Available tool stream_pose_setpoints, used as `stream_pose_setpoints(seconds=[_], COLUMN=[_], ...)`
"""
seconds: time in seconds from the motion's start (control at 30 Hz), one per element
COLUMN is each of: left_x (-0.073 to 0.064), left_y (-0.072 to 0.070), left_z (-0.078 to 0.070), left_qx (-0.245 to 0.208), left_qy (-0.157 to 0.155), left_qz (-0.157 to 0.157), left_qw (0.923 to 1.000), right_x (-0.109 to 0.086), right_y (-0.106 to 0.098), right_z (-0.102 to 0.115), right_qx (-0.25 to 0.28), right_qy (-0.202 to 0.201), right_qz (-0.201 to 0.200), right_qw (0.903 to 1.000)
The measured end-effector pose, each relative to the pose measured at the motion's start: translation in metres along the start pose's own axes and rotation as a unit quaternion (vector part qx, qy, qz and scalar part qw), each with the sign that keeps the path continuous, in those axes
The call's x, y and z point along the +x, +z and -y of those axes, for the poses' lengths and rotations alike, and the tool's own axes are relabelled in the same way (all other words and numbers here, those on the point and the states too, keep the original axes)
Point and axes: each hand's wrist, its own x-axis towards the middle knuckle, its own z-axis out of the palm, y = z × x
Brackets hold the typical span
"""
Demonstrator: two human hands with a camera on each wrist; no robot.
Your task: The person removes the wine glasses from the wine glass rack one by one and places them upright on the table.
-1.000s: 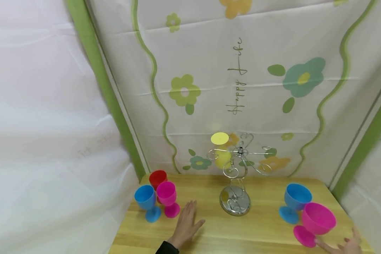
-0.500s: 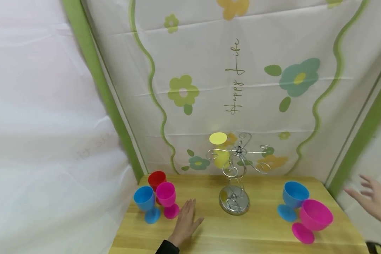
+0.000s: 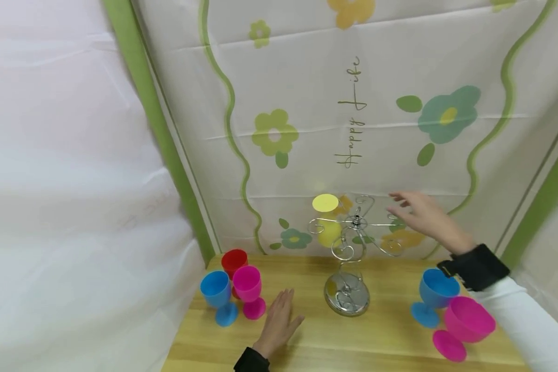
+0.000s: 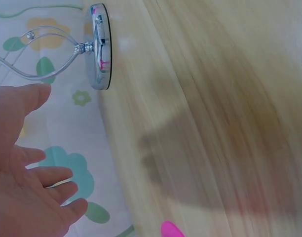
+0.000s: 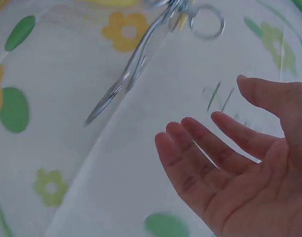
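Note:
A silver wire goblet rack point(image 3: 346, 305) with curled arms stands at the back middle of the table. From one left arm hangs an upside-down yellow goblet point(image 3: 329, 233), its flat foot on top. My right hand point(image 3: 422, 214) is in the air beside the rack's right arms, fingers loosely bent and nothing held. In the right wrist view, its palm point(image 5: 245, 182) faces the rack's wires point(image 5: 141, 54). My left hand point(image 3: 279, 324), fingers straight, is low at the table to the right of the pink goblet point(image 3: 248, 284); in the left wrist view it holds nothing.
Blue point(image 3: 216, 289) and red point(image 3: 235, 261) goblets stand with that pink one at the left. On the right, another blue goblet point(image 3: 439, 290) and a tilted-looking pink goblet point(image 3: 468, 321) sit below my right sleeve point(image 3: 525, 315). A flower-printed cloth point(image 3: 307, 77) hangs behind the table.
My right hand has swung from beside the right pink goblet, out to the right and up, then left to the rack. The left hand and the goblets have stayed put.

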Motion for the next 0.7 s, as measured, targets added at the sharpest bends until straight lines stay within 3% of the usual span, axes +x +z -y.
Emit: stream_pose_setpoints(seconds=[0.2,0.37,0.7], left_x=[-0.002,-0.001,-0.003], left_y=[0.005,0.007,0.007], left_z=[-0.005,-0.008,-0.008], left_qx=[0.015,0.009,-0.011], left_qy=[0.011,0.018,-0.019], left_qz=[-0.023,-0.016,0.003], left_qw=[0.9996,0.9997,0.9997], right_x=[0.037,0.046,0.05], right_y=[0.022,0.032,0.049], right_z=[0.028,0.032,0.043], right_qx=[-0.015,0.036,0.1], right_qy=[-0.024,0.009,0.079], right_qz=[0.075,0.137,0.128], right_qw=[0.9968,0.9899,0.9836])
